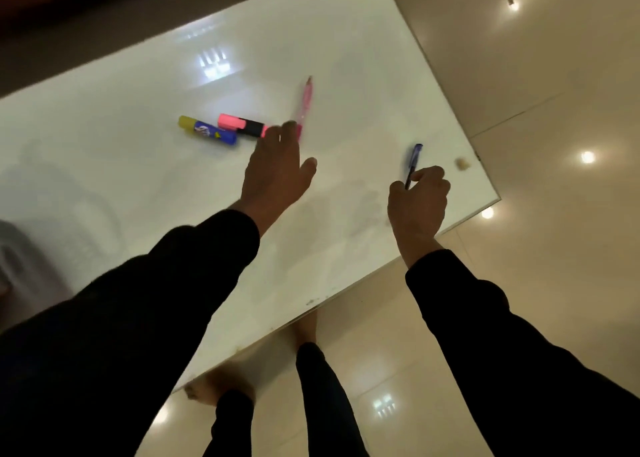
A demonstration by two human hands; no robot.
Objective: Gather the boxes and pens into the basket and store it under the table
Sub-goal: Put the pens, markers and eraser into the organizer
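Nearest the table (104,151) edge, right hand (417,200) pinches a blue pen (414,164); left hand (273,169), fingers straight and holding nothing, reaches to the pink pen (304,105). Farther out, pink highlighter (242,125) and yellow-blue marker (207,131) lie touching, uncollected. Basket maybe the blurred grey shape (14,248) at left, can't confirm; no boxes visible.

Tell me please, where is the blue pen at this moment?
In the head view, the blue pen is on the right, pinched in the right hand above the white table near its right edge.
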